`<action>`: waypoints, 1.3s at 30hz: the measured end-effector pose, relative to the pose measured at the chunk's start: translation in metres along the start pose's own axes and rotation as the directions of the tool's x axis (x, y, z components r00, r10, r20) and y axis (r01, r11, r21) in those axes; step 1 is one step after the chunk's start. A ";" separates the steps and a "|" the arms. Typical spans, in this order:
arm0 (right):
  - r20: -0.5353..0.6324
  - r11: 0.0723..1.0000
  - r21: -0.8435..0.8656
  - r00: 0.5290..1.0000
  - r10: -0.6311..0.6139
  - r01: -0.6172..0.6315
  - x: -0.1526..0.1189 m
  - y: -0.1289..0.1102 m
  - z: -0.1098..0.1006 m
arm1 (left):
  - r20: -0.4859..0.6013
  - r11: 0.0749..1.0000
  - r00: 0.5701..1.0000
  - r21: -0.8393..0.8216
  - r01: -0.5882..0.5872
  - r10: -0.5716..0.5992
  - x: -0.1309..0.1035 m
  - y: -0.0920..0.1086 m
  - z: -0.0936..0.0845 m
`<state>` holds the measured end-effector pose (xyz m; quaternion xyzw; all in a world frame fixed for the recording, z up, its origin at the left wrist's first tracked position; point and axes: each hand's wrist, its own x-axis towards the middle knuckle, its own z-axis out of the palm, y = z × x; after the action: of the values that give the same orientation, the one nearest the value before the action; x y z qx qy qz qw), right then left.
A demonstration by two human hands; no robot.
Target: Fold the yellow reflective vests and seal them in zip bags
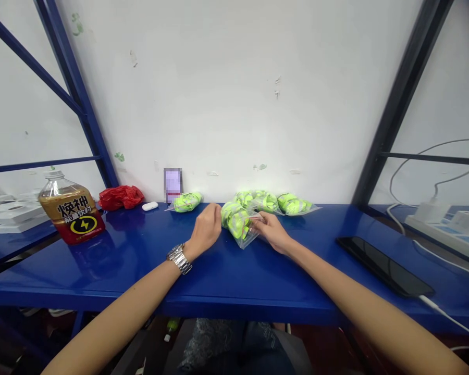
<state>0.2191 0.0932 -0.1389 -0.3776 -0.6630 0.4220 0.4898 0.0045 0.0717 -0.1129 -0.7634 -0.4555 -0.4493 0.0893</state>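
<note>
A clear plastic bag with a bright yellow-green folded item (pixel 235 221) inside is over the middle of the blue table (pixel 140 265). My right hand (pixel 271 230) pinches the bag's open-looking right edge, where a thin red line shows. My left hand (pixel 206 229), with a metal watch on the wrist, is closed at the bag's left side; what its fingers hold, if anything, is hidden. Behind lie more bagged yellow-green items: one to the left (pixel 186 202), one just behind the bag (pixel 263 201) and one to the right (pixel 295 204).
A large drink bottle (pixel 73 211), a red plastic bag (pixel 121 197), a white case (pixel 150 206) and an upright blurred phone (pixel 173 185) are on the left. On the right lie a black phone (pixel 386 265) with a white cable and a power strip (pixel 449 229).
</note>
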 end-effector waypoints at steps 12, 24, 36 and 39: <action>-0.257 0.972 0.187 0.947 0.192 -0.146 0.005 0.005 -0.006 | 0.218 0.869 0.908 -0.278 0.410 -0.358 -0.001 -0.044 0.036; 0.146 0.994 -0.055 0.984 0.106 -0.099 -0.008 -0.016 -0.001 | 0.011 0.913 0.914 0.049 0.405 -0.406 0.007 -0.035 0.011; 0.163 0.995 -0.053 0.982 0.091 -0.084 -0.015 -0.025 0.007 | -0.096 0.941 0.946 0.111 0.319 -0.309 0.001 -0.019 0.014; 0.050 0.990 -0.085 0.992 0.114 -0.109 -0.010 -0.016 0.009 | -0.109 0.957 0.958 0.094 0.276 -0.265 -0.002 -0.014 0.018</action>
<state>0.2109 0.0768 -0.1292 -0.4221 -0.6707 0.4313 0.4313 0.0037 0.0884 -0.1282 -0.6654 -0.5747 -0.4678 0.0899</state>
